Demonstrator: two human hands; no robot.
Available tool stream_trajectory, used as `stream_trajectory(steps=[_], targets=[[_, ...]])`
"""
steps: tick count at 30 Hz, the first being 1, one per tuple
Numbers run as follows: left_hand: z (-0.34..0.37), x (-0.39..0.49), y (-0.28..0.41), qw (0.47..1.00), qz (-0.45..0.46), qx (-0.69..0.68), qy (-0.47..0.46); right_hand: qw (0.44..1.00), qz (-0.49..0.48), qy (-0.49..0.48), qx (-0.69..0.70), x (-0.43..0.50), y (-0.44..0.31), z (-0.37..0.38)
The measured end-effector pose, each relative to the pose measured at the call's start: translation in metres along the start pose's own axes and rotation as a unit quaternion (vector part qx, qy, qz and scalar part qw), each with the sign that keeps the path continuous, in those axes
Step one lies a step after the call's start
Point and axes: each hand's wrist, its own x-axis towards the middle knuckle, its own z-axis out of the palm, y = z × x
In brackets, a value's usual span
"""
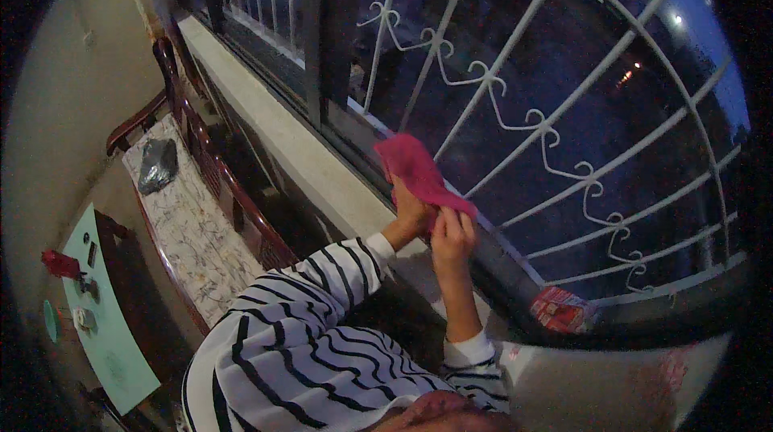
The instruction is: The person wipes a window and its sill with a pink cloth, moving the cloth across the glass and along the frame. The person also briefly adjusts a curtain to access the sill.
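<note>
A pink cloth (413,169) is spread between my two hands, above the window sill and in front of the white metal window grille (489,79). My left hand (413,208) is under the cloth, which drapes over its fingers and hides most of them. Close beside it, my right hand (453,229) pinches the cloth's lower right edge between thumb and fingers. Both forearms come out of striped sleeves.
A pale sill (290,136) runs below the dark window frame. A red printed packet (561,309) lies at the window's lower corner. To the left are a cushioned wooden bench (199,233) with a dark plastic bag (158,165) and a pale green table (121,365) holding small items.
</note>
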Motion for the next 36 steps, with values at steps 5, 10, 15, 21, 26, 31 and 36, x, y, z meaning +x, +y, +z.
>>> stream_trajectory(steps=[5, 10, 15, 21, 26, 31, 36], targets=[[0.033, -0.007, 0.047, 0.922, 0.331, 0.101, -0.172, 0.986, 0.069, 0.064, -0.137, -0.039, 0.031, -0.051], [0.037, 0.062, 0.137, 0.873, 0.437, 0.192, -0.104, 0.964, 0.018, 0.184, -0.189, 0.016, 0.008, -0.075], [0.028, 0.1, 0.135, 0.97, 0.238, -0.03, 0.03, 0.982, -0.101, 0.099, -0.129, 0.073, -0.015, -0.045], [-0.016, 0.047, -0.009, 0.979, -0.042, -0.193, 0.057, 0.993, -0.096, -0.043, -0.045, 0.048, -0.022, 0.019], [0.01, -0.003, 0.006, 0.993, 0.066, -0.096, -0.009, 0.999, 0.011, 0.008, -0.03, -0.026, 0.019, 0.005], [0.026, 0.031, 0.075, 0.916, 0.368, 0.124, -0.101, 0.992, 0.075, 0.057, -0.085, -0.019, 0.015, -0.039], [0.027, 0.1, 0.12, 0.926, 0.365, 0.089, 0.027, 0.985, -0.081, 0.134, -0.07, 0.059, -0.017, -0.038]])
